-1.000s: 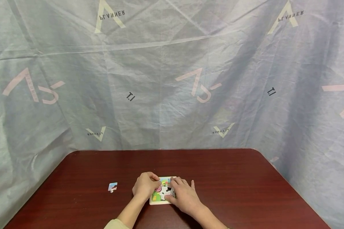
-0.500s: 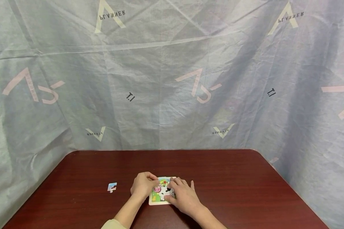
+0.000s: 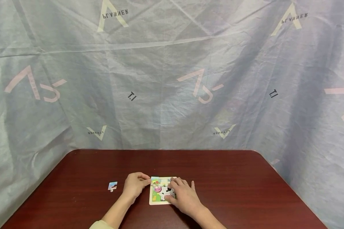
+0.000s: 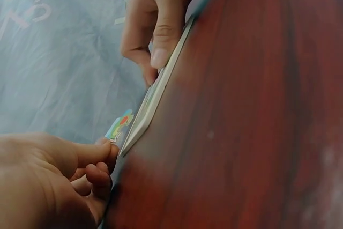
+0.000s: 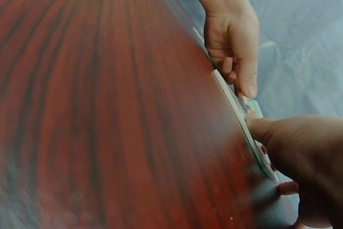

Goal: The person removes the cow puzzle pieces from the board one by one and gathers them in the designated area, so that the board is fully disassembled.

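Observation:
In the head view my left hand (image 3: 134, 187) is at the board's far left corner, pinching a jigsaw piece (image 4: 119, 126) between thumb and forefinger. The piece shows blue sky, green and a red flower; it is tilted up over the board in the left wrist view. The wooden puzzle board (image 3: 156, 203) has a pale frame and a cow picture with a pink muzzle. My right hand (image 3: 184, 195) holds the board at its right side, thumb toward the near edge and fingers toward the far edge, covering part of the picture.
A second loose jigsaw piece (image 3: 112, 186), blue and white with a dark patch, lies on the dark red table (image 3: 218, 171) left of my left hand. Behind the table's far edge hangs a grey printed cloth (image 3: 160, 79).
My left hand has drawn left, from over the board to its far left corner, with the flower piece in its pinch. My right hand and the board have stayed in place.

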Action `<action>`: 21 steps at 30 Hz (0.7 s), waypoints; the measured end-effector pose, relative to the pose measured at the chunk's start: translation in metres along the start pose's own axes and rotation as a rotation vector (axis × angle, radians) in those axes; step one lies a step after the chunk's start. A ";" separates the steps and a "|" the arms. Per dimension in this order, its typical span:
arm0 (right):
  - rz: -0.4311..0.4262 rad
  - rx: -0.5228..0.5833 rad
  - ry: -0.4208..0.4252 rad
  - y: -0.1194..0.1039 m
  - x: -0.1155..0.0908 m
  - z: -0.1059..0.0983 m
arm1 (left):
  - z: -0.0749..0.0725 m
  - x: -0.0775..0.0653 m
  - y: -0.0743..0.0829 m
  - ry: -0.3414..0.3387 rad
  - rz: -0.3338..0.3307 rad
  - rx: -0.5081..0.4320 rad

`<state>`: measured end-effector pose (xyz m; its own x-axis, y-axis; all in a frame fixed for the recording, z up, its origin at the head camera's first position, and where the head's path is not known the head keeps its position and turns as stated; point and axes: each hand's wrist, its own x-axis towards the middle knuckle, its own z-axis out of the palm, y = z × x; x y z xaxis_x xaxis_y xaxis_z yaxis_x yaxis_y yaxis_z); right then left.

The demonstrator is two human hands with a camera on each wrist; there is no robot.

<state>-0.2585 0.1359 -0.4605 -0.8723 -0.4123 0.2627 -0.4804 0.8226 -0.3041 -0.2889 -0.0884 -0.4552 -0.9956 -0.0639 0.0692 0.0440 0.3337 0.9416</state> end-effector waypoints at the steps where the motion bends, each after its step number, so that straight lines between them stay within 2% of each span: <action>1: -0.002 0.003 0.000 0.000 0.000 0.000 | -0.001 0.000 -0.001 0.005 0.001 0.005; 10: -0.014 0.010 0.004 -0.001 0.000 -0.002 | -0.022 0.002 -0.010 0.065 -0.015 0.026; 21: -0.015 0.006 0.020 -0.001 -0.001 0.000 | -0.047 -0.002 -0.017 0.103 -0.020 0.078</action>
<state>-0.2577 0.1354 -0.4604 -0.8629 -0.4169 0.2856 -0.4943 0.8140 -0.3052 -0.2840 -0.1381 -0.4561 -0.9821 -0.1663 0.0883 0.0139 0.4036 0.9148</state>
